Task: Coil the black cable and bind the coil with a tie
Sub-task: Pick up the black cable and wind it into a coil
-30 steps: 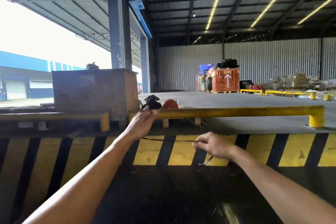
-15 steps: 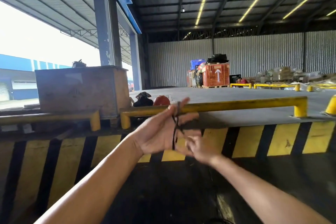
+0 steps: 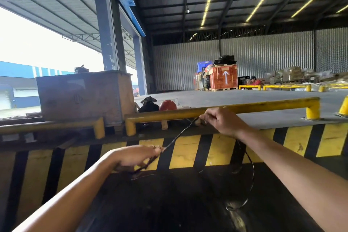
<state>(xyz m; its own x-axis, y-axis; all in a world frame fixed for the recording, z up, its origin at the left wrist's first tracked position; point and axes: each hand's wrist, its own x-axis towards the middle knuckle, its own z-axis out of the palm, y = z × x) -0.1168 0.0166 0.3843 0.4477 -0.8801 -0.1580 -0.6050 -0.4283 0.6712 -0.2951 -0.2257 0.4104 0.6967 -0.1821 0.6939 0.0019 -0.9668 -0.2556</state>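
Note:
A thin black cable [image 3: 178, 136] runs taut on a slant between my two hands. My left hand [image 3: 138, 157] is low and near the middle, fingers closed on the cable's lower part, where a few small loops seem to bunch under the palm. My right hand [image 3: 221, 121] is higher and to the right, pinching the cable in front of the yellow rail. From the right hand the rest of the cable hangs in a long loose loop [image 3: 251, 181] down to the dark floor. No tie is visible.
A yellow steel rail [image 3: 244, 108] and a yellow-black striped dock edge [image 3: 188, 153] cross right in front of me. A grey crate [image 3: 82, 98] stands at the left, with a black bag [image 3: 148, 104] and a red helmet [image 3: 167, 105] behind the rail. An orange crate [image 3: 223, 77] stands far back.
My hands were together half a second ago, with the cable wrapped round the open left palm. Now they have parted: the left dropped, the right rose to the right, drawing the cable taut.

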